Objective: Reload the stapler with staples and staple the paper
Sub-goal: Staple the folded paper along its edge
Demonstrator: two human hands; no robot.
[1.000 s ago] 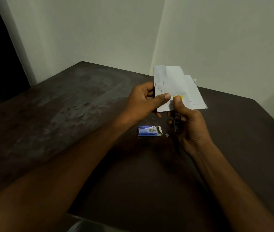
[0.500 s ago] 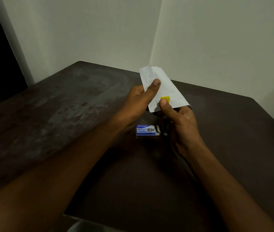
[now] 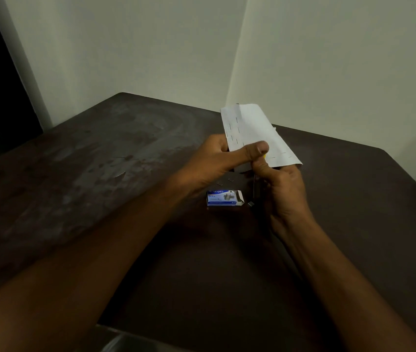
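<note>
Above the dark table, my left hand (image 3: 217, 161) pinches a folded white paper (image 3: 255, 130), thumb lying across its lower edge. Rows of staples show along the paper's left and lower edges. My right hand (image 3: 285, 191) grips a small dark stapler (image 3: 256, 189) held upright; its yellow top (image 3: 264, 156) just peeks out at the paper's lower edge, under my left thumb. A blue and white staple box (image 3: 223, 198) lies on the table below both hands, its right flap open.
The dark brown table (image 3: 115, 179) fills a corner between two pale walls. A few loose staple bits (image 3: 250, 204) lie near the box. A dark doorway is at the far left.
The paper has turned and shifted left, and my left thumb now crosses its lower edge, covering most of the stapler's yellow top. My right hand stays on the stapler.
</note>
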